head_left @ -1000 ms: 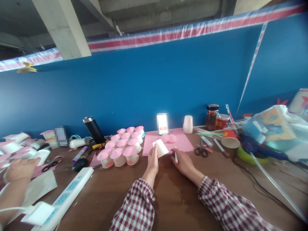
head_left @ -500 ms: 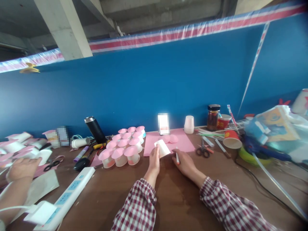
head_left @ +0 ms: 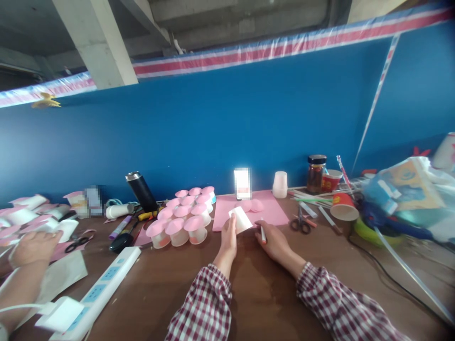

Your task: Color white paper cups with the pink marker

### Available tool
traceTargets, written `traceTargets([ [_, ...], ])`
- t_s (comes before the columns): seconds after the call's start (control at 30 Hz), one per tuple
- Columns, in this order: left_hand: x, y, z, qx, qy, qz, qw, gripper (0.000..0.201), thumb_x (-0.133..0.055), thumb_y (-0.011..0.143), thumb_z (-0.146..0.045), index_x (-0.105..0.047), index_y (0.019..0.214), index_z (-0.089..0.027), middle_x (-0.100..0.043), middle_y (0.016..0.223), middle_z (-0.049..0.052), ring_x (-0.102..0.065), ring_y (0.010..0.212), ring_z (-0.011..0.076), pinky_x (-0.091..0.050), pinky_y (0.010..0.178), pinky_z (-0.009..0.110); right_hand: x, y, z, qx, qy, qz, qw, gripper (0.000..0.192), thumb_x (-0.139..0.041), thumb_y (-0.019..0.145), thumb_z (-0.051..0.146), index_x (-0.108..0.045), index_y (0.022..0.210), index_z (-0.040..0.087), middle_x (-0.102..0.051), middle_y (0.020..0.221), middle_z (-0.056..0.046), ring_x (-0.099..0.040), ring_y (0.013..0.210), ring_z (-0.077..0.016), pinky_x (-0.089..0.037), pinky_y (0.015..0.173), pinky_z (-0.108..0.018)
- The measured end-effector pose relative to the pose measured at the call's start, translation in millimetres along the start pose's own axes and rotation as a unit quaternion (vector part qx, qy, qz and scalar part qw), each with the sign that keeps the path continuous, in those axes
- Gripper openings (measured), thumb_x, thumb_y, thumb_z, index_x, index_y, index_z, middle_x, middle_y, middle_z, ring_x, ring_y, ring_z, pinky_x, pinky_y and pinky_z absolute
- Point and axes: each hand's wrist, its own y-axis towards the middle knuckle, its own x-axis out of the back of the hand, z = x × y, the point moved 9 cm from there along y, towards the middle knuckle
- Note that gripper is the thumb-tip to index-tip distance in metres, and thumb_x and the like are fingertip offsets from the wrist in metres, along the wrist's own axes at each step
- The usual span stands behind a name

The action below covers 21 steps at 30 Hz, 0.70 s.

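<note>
In the head view my left hand (head_left: 229, 237) is closed around a white paper cup (head_left: 242, 219), tilted on its side above the front of a pink paper sheet (head_left: 223, 213). My right hand (head_left: 272, 237) is closed on a slim white marker (head_left: 263, 233) with a red end, just right of the cup and apart from it. Pink paper discs (head_left: 256, 205) lie on the sheet behind the cup. To the left stand rows of paper cups (head_left: 177, 236) topped with pink discs. A stack of upturned cups (head_left: 280, 184) stands at the sheet's back right corner.
Scissors (head_left: 300, 223) and markers (head_left: 329, 219) lie to the right, near a jar (head_left: 316, 175) and a red cup (head_left: 344, 207). On the left are a power strip (head_left: 101, 284), a black thermos (head_left: 141, 193) and another person's hand (head_left: 35, 248). A phone (head_left: 243, 183) stands behind the sheet.
</note>
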Motion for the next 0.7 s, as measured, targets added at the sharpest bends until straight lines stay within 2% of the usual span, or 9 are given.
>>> traceTargets([
  [0.27, 1.0, 2.4, 2.8, 0.011, -0.004, -0.001, 1.000, 0.058, -0.068, 0.065, -0.067, -0.065, 0.085, -0.012, -0.066, 0.073, 0.006, -0.060, 0.066, 0.0178, -0.046, 0.061, 0.028, 1.2, 0.2, 1.4, 0.004, -0.004, -0.003, 1.000, 0.036, -0.053, 0.088, 0.021, -0.056, 0.124, 0.017, -0.070, 0.111, -0.009, -0.064, 0.103, -0.0247, -0.043, 0.085, -0.030],
  [0.5, 0.1, 1.7, 2.6, 0.015, 0.000, 0.004, 1.000, 0.061, -0.066, 0.068, -0.067, -0.066, 0.094, -0.011, -0.067, 0.074, 0.006, -0.061, 0.066, 0.0184, -0.047, 0.060, 0.028, 3.0, -0.4, 3.6, 0.007, -0.008, -0.001, 1.000, 0.036, -0.054, 0.088, 0.021, -0.057, 0.123, 0.017, -0.070, 0.111, -0.010, -0.064, 0.103, -0.0243, -0.044, 0.085, -0.030],
  [0.7, -2.8, -0.5, -0.2, 0.010, 0.001, 0.010, 1.000, 0.055, -0.064, 0.072, -0.064, -0.065, 0.089, -0.012, -0.065, 0.070, 0.005, -0.060, 0.063, 0.0166, -0.046, 0.058, 0.027, 3.1, -0.5, 3.6, 0.007, -0.010, -0.002, 1.000, 0.036, -0.054, 0.087, 0.021, -0.057, 0.123, 0.016, -0.070, 0.111, -0.010, -0.063, 0.103, -0.0254, -0.044, 0.085, -0.031],
])
